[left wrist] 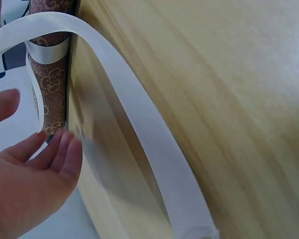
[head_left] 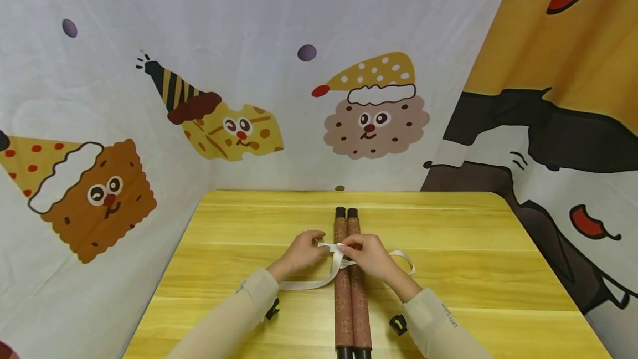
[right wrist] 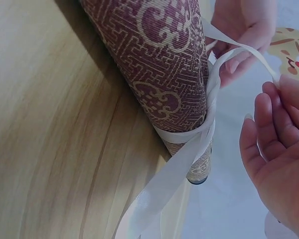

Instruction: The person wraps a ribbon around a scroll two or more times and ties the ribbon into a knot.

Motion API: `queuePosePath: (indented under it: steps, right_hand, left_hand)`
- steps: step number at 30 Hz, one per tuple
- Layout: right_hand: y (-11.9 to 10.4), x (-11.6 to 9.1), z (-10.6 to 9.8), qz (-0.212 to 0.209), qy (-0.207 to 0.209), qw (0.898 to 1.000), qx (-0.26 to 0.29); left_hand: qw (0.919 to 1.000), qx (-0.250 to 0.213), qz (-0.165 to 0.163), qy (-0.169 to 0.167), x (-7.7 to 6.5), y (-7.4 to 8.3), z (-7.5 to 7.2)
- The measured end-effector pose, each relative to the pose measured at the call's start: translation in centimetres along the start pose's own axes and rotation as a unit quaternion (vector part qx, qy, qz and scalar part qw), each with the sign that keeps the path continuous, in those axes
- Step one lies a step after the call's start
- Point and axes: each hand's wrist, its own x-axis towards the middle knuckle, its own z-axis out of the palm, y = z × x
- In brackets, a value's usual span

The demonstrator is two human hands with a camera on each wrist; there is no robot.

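Two scrolls (head_left: 344,298) in patterned reddish-brown brocade lie side by side, dark knobs at their ends. A white ribbon (right wrist: 159,184) wraps round them and crosses over itself on top. My right hand (head_left: 371,256) pinches a stretch of ribbon between thumb and forefinger, just above the scrolls. My left hand (head_left: 301,254) is at the scrolls' left side, thumb apart from the bent fingers (left wrist: 65,154). A narrow strip of ribbon reaches those fingertips in the left wrist view. One long ribbon tail (left wrist: 144,129) trails left under my left wrist.
A wood-grain table (head_left: 239,220) bears everything. Another ribbon tail (head_left: 405,262) curls on it to the right of my right hand. A white curtain (head_left: 279,10) with cartoon figures stands behind the table. Small black devices (head_left: 399,324) sit by both wrists.
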Motion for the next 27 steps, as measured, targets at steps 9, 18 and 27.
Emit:
queuePosePath:
  steps: [9,18,27]
  right_hand:
    - [0.1,0.0,0.2,-0.004,0.002,1.000,-0.008]
    - [0.7,0.2,0.3,-0.008,0.014,1.000,0.001]
    - [0.8,0.1,0.3,-0.007,0.021,1.000,0.018]
  left_hand:
    - [0.9980,-0.050,0.009,-0.037,-0.7,-0.1,0.1]
    - [0.9985,-0.036,0.036,-0.020,-2.7,0.7,0.0]
    - [0.9918,0.067,0.108,0.014,-4.7,1.0,-0.7]
